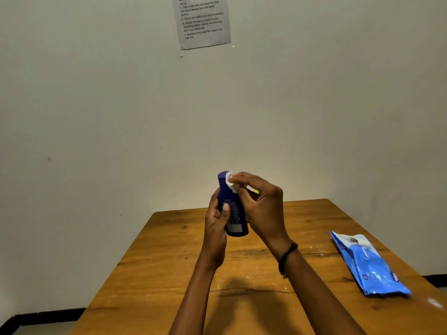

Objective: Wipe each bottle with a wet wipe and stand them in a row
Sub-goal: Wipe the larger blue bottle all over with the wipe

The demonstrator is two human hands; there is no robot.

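A wooden table [169, 274] with a worn, scuffed top stands against a plain pale wall [96, 105]. A dark skirting strip [48, 316] runs along the foot of the wall. A printed sheet [202, 21] of numbered lines is stuck high on the wall, slightly tilted.

The left hand [215, 228] is wrapped round the lower half of a dark blue bottle [227, 192], with the thumb pressed across the front and the fingers curled behind. The bottle is held up above the far middle of the table, nearly upright and leaning a little to the left, clear of the wood. The right hand [261, 209] pinches a small white wipe [229, 181] between thumb and fingertips and presses it against the bottle's top edge. A dark bracelet [286, 256] circles the right wrist.

There is one bottle in plain view, one wipe and one sheet. One blue pack of wipes [370, 264] lies flat on the right side of the table, well apart from the hands. A sliver of yellow [254, 191] shows behind the right hand; what it is cannot be told.
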